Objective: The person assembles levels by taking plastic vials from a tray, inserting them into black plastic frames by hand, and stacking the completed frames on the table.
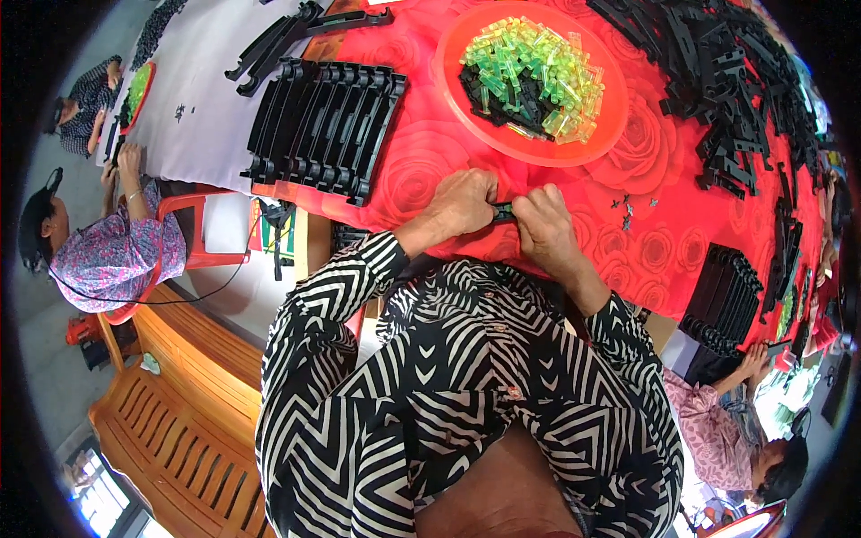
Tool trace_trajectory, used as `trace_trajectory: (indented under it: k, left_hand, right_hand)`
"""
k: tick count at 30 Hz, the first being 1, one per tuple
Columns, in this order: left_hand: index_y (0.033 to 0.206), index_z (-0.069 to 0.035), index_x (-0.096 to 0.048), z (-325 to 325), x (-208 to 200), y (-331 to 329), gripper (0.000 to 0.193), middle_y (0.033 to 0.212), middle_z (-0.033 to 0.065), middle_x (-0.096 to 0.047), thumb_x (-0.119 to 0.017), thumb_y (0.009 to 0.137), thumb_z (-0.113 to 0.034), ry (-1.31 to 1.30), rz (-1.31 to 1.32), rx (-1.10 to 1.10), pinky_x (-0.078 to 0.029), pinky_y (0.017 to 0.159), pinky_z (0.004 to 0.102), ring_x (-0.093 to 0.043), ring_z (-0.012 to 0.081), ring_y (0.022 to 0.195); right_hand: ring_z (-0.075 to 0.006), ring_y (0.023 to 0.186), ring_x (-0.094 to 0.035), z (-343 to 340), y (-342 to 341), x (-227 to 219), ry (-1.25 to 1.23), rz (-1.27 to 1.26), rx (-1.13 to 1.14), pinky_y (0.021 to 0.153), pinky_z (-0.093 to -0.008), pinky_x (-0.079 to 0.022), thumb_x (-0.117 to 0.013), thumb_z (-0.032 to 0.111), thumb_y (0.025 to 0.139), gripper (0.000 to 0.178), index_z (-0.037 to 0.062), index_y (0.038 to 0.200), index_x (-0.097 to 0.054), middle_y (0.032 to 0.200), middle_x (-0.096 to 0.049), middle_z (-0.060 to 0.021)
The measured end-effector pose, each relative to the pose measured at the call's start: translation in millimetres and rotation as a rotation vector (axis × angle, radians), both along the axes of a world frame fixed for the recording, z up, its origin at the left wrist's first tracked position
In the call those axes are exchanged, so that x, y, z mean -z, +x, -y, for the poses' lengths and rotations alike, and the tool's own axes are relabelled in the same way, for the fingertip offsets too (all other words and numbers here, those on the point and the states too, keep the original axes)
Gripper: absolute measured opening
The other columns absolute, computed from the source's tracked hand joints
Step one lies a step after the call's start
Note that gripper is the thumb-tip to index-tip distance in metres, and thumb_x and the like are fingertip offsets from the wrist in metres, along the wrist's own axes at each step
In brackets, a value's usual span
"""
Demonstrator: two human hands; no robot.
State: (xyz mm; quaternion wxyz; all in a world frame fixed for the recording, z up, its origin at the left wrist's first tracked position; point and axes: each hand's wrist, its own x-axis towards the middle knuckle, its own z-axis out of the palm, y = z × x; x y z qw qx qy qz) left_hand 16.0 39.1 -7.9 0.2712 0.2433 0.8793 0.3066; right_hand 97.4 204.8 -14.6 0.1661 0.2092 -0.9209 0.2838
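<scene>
Close to the table edge in front of me, my left hand (464, 201) and my right hand (545, 221) are closed on a small black plastic part (504, 212). Most of it is hidden by my fingers; a dark, slightly greenish middle shows between them. Just beyond stands a round orange-red basin (448, 97). In it lie many clear yellow-green plastic vials (560, 76) and a heap of small black pieces (489, 100). A few tiny dark clips (625, 213) are scattered on the cloth to the right of my right hand.
A row of long black plastic bars (325, 125) lies left on the red rose-patterned tablecloth (641, 152). Black parts are piled (717, 81) at far right, with another stacked row (725, 296) below. Co-workers sit left (117, 247) and right (717, 421). A wooden bench (179, 412) stands behind left.
</scene>
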Motion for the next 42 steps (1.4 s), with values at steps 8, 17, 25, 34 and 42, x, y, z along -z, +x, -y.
trace_trajectory:
  k: [8,17,25,34,42]
  left_hand:
    - [0.076,-0.003,-0.059,6,3,6,0.015,0.077,0.0168,-0.061,-0.072,0.07,-0.01,0.108,0.029,-0.051,-0.047,0.067,0.0461,-0.061,0.0369,0.08]
    - [0.083,-0.007,-0.059,7,8,29,0.022,0.085,0.0066,-0.058,-0.076,0.07,-0.011,0.337,-0.566,-0.04,-0.04,0.072,0.0387,-0.055,0.0274,0.084]
    - [0.079,-0.007,-0.06,2,6,27,0.019,0.086,0.0048,-0.057,-0.076,0.069,-0.011,0.35,-0.658,0.031,-0.038,0.074,0.0377,-0.054,0.0255,0.084]
    - [0.081,-0.01,-0.063,8,16,20,0.012,0.084,0.0037,-0.054,-0.071,0.074,-0.012,0.485,-0.453,0.052,-0.036,0.073,0.0385,-0.051,0.025,0.084]
    - [0.082,-0.01,-0.061,7,14,24,0.012,0.085,0.0051,-0.053,-0.069,0.074,-0.012,0.379,-0.681,0.125,-0.036,0.073,0.0401,-0.05,0.0258,0.086]
  right_hand:
    - [-0.0328,0.075,-0.046,0,-2,-2,-0.001,0.05,-0.027,0.068,-0.0423,-0.04,-0.055,-0.002,0.07,0.014,0.0043,0.081,-0.049,0.075,-0.046,-0.0134]
    - [-0.0334,0.07,-0.052,4,-5,-7,-0.13,0.07,0.0,0.066,-0.0413,-0.04,-0.061,0.005,0.082,0.012,0.0036,0.085,-0.049,0.074,-0.053,-0.0152]
    - [-0.0314,0.065,-0.05,-1,-4,-6,-0.207,0.056,-0.004,0.062,-0.041,-0.041,-0.065,0.005,0.08,0.013,0.0034,0.08,-0.052,0.07,-0.054,-0.0129]
    - [-0.0291,0.066,-0.052,1,-3,-4,-0.315,0.063,0.006,0.06,-0.0398,-0.044,-0.07,0.008,0.077,0.013,0.0024,0.078,-0.059,0.072,-0.058,-0.0102]
    - [-0.0308,0.065,-0.054,0,-6,-17,-0.289,0.064,-0.029,0.06,-0.0407,-0.045,-0.068,0.015,0.082,0.017,0.0025,0.077,-0.058,0.071,-0.059,-0.0125]
